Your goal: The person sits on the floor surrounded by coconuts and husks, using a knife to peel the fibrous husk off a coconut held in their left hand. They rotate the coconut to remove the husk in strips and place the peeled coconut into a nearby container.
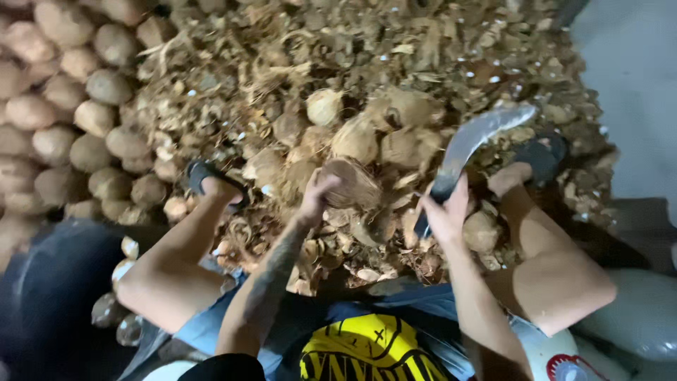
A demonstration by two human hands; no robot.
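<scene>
My left hand [315,197] grips a brown fibrous coconut [352,182] and holds it out in front of me over a heap of husk scraps. My right hand [446,212] is closed on the handle of a curved machete [471,141], whose blade is raised and points up to the right, a short way right of the coconut. Both my bare knees flank my arms, and my feet in dark sandals [201,175] rest on the husk pile.
Several husked coconuts [63,127] are stacked in a large pile at the left. Shell and fibre scraps [317,56] cover the ground ahead, with a few coconuts among them. A dark tub [49,296] lies at lower left, white sacks [635,317] at lower right.
</scene>
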